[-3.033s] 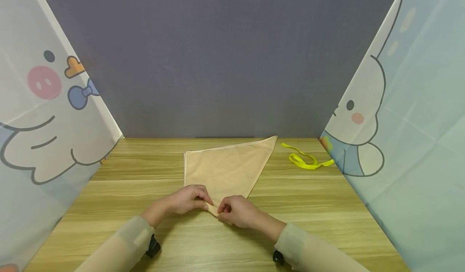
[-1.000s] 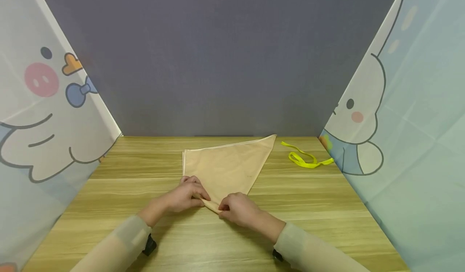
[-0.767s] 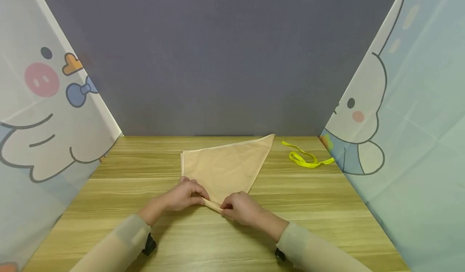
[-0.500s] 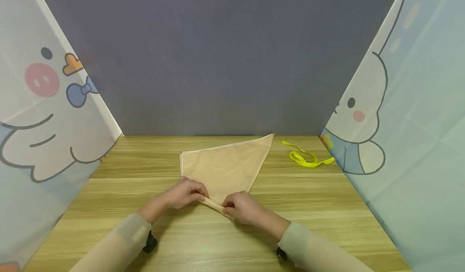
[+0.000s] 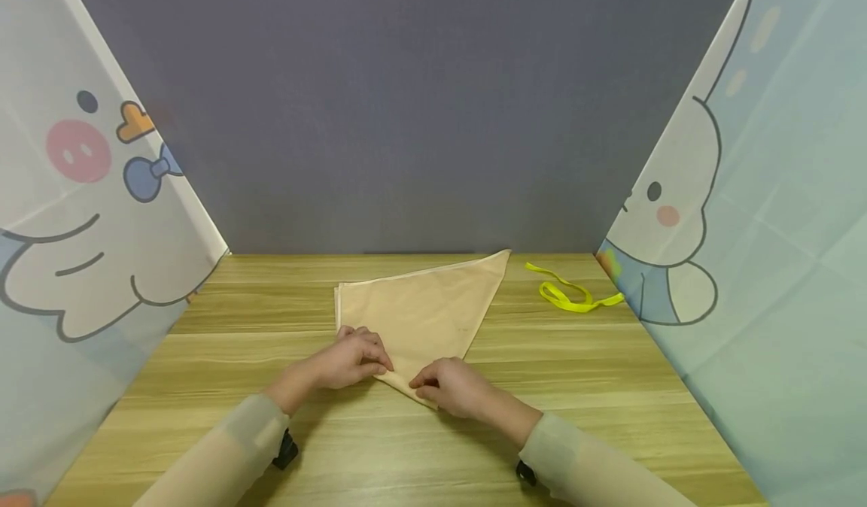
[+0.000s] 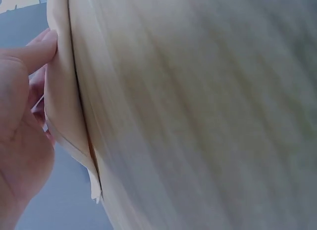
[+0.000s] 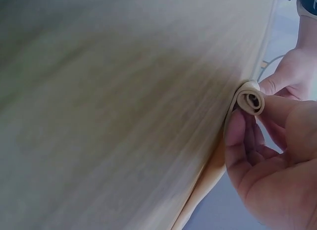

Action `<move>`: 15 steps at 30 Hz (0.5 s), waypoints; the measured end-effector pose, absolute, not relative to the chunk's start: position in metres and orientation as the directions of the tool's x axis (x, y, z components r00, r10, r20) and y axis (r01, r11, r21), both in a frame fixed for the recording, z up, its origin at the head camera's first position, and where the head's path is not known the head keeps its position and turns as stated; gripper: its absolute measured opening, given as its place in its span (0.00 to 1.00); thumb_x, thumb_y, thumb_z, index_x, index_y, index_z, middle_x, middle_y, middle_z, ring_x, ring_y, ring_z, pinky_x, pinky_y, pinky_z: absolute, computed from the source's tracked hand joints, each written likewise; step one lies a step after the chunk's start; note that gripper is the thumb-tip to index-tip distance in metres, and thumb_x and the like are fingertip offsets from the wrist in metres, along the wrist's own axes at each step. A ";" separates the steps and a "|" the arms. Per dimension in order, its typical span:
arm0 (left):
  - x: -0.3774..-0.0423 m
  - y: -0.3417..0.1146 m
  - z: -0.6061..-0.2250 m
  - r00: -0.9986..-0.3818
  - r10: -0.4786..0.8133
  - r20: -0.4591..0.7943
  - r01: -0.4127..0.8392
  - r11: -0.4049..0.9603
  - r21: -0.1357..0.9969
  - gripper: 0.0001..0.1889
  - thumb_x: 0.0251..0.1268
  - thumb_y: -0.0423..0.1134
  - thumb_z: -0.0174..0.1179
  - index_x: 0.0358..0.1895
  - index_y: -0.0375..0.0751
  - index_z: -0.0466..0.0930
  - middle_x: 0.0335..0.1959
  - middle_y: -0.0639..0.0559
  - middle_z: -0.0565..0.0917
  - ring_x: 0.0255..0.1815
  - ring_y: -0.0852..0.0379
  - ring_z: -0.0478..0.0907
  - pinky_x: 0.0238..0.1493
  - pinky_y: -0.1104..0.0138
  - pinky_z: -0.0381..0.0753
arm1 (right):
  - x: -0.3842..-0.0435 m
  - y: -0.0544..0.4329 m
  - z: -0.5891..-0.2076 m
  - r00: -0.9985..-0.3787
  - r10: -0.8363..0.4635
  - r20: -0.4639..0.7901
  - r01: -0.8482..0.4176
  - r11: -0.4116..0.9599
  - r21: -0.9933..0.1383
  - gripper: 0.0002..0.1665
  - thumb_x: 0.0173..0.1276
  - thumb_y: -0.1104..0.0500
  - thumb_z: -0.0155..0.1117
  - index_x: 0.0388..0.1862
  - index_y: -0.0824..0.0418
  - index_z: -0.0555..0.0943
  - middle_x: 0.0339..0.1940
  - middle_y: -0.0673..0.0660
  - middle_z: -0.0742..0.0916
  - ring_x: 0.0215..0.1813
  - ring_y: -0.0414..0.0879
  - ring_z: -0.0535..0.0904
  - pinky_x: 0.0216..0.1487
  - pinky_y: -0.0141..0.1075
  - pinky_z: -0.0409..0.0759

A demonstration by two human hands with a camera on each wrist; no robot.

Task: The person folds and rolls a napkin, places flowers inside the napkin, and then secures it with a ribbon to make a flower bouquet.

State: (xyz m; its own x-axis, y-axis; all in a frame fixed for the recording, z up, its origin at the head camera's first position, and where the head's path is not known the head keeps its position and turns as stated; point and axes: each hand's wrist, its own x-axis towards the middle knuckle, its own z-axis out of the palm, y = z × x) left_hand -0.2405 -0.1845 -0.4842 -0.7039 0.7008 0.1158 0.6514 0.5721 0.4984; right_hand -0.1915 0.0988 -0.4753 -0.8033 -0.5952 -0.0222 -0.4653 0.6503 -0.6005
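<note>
A beige cloth (image 5: 413, 304) lies folded on the table, its near edge rolled into a narrow tube. Spiral layers show at the roll's end (image 7: 251, 101) in the right wrist view. My left hand (image 5: 348, 358) holds the left part of the roll, thumb on the near side and fingers over the cloth. Farther right, my right hand (image 5: 455, 388) pinches the roll near its right end between thumb and fingers. In the left wrist view, the left thumb presses the cloth's edge (image 6: 64, 91); the other fingers are partly hidden behind it.
A bright yellow ribbon (image 5: 572, 304) lies loosely looped at the table's back right. The wooden table (image 5: 257, 304) meets a dark grey panel (image 5: 420, 116) behind. Cartoon-printed sheets flank it at left (image 5: 41, 281) and right (image 5: 779, 281).
Over these seconds the rolled edge has grown longer between the hands, and the cloth has shifted slightly left. My left hand has moved a little left and away; my right hand slightly right.
</note>
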 end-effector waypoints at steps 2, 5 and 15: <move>-0.239 -0.183 -0.483 -0.693 0.708 0.136 0.679 0.578 0.453 0.06 0.75 0.42 0.72 0.45 0.60 0.96 0.46 0.65 0.84 0.50 0.64 0.70 0.55 0.56 0.56 | -0.191 0.098 -0.474 -0.793 -0.608 -0.012 -0.497 0.659 -0.565 0.10 0.79 0.58 0.73 0.53 0.55 0.95 0.47 0.48 0.94 0.45 0.32 0.83 0.46 0.28 0.82; -0.238 -0.181 -0.479 -0.669 0.725 0.163 0.716 0.570 0.403 0.05 0.74 0.41 0.73 0.45 0.58 0.97 0.46 0.63 0.81 0.48 0.64 0.67 0.52 0.59 0.56 | -0.190 0.097 -0.474 -0.782 -0.623 0.026 -0.548 0.668 -0.503 0.10 0.78 0.59 0.73 0.52 0.57 0.95 0.42 0.48 0.89 0.42 0.34 0.78 0.44 0.28 0.78; -0.242 -0.181 -0.481 -0.601 0.786 0.143 0.697 0.428 0.576 0.09 0.78 0.33 0.68 0.52 0.48 0.93 0.46 0.55 0.89 0.49 0.63 0.81 0.54 0.66 0.84 | -0.188 0.092 -0.474 -0.788 -0.613 0.052 -0.561 0.681 -0.471 0.11 0.73 0.56 0.78 0.50 0.57 0.95 0.41 0.49 0.89 0.40 0.34 0.80 0.43 0.28 0.81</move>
